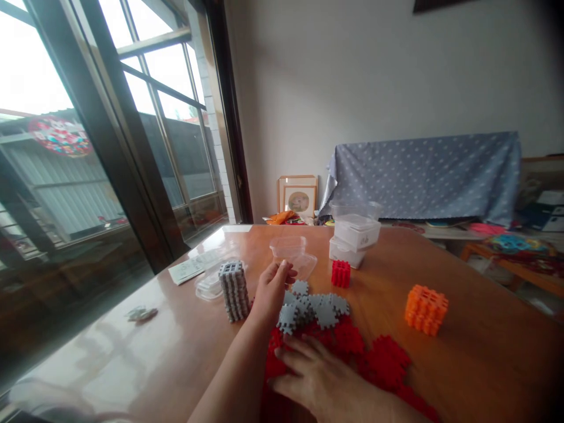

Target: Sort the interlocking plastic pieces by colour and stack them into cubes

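Observation:
My left hand (274, 286) is raised above the table with its fingers curled together. Whatever is in them, if anything, is hidden. Just right of it lie loose grey notched interlocking pieces (326, 310) in a heap. My right hand (319, 373) rests with fingers spread on a pile of red notched interlocking pieces (385, 361) at the near edge, covering part of them. Left of my left hand stands a tall stack of grey interlocking pieces (234, 294). A short red stack (341, 274) is beyond the heap, and an orange stack (426, 310) sits to the right.
A clear plastic tub (288, 248) with a lid is behind my left hand. White lidded boxes (356, 235) are piled at the far side. Clear lids (208, 286), a paper sheet (194, 267) and a small plastic bag (141, 314) lie to the left, beside the window.

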{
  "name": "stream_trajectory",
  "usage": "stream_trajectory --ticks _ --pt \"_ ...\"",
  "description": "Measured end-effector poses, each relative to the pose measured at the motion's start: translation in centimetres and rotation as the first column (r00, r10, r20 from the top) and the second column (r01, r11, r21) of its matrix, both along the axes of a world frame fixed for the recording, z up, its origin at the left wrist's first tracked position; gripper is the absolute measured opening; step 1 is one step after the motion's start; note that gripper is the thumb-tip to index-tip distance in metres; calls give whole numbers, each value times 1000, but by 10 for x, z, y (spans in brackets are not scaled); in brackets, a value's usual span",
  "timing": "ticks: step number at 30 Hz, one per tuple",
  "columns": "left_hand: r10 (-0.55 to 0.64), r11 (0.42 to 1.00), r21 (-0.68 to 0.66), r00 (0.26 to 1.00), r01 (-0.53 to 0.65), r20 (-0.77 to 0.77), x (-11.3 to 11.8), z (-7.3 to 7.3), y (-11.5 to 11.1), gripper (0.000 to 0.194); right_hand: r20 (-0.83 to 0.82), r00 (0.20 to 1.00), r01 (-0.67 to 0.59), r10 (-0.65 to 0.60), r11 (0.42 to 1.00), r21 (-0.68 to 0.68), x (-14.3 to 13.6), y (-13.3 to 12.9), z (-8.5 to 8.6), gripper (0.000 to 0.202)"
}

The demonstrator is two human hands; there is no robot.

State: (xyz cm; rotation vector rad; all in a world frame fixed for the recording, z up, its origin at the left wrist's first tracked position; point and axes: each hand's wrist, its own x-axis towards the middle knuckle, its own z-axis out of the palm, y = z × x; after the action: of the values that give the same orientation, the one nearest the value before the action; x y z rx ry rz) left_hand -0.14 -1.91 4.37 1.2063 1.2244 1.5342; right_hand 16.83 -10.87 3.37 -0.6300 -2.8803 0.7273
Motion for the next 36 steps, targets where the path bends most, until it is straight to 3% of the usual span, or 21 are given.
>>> stream_trajectory --ticks 6,14,20,25,30,36 --pt "-28 999 -32 999 28 -22 0 -4 1 51 -4 999 53 -53 998 -16 3 11 -8 60" --pt "-25 1000 -13 974 22 -225 4 -12 6 41 -155 954 261 -257 965 7 21 20 2 33" --pt "-54 998 -10 930 54 -363 5 -25 12 28 -198 882 434 -428 901 -19 44 45 10 19" --pt "-95 992 1 777 122 -622 9 -28 5 17 -178 783 604 -596 797 -14 77 72 -3 38" --pt "-167 951 39 615 307 -771 12 -22 -8 39 -106 787 600 -607 794 -95 90 84 -23 79" --pt "-236 920 -53 440 389 -866 21 -23 -13 62 -231 807 515 -543 839 -173 76 83 -20 66"
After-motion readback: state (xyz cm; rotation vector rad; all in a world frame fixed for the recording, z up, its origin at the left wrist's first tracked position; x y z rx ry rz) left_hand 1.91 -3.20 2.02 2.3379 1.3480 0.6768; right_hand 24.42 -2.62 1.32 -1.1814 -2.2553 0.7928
